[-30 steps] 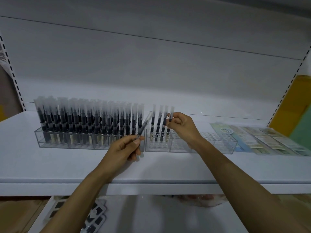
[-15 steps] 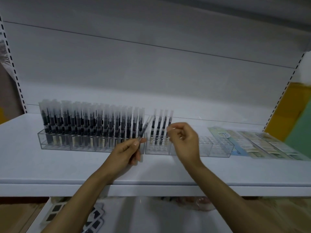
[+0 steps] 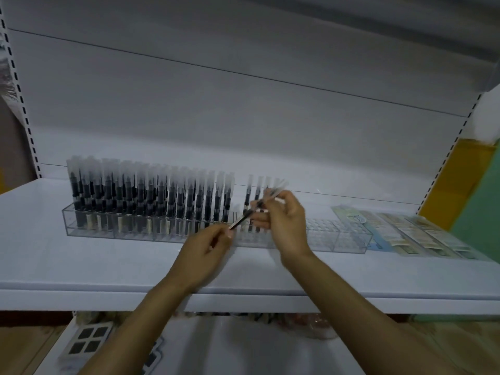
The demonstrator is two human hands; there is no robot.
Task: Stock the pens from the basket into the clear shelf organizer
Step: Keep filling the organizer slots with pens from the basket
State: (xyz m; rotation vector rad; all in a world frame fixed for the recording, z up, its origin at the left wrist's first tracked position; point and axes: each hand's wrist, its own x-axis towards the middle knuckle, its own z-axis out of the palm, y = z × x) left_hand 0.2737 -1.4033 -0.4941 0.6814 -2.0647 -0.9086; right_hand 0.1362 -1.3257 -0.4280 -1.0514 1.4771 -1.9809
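A long clear organizer [image 3: 338,239] stands on the white shelf [image 3: 108,269]. Its left half is packed with upright black pens with clear caps [image 3: 151,201], and several more stand in its middle section [image 3: 247,196]. The right section shows bare slots. In front of the middle section, one pen [image 3: 247,215] slants up to the right between both hands. My left hand [image 3: 208,247] pinches its lower end. My right hand [image 3: 286,223] has its fingers curled round the upper part. The basket is out of view.
Flat printed packets [image 3: 411,231] lie on the shelf to the right of the organizer. Below the shelf's front edge [image 3: 270,303], a lower shelf holds a pack with dark squares [image 3: 86,342]. Slotted uprights [image 3: 19,85] flank the bay.
My right hand has left the standing pens in the middle section and come down to grip the upper part of the pen that my left hand holds.
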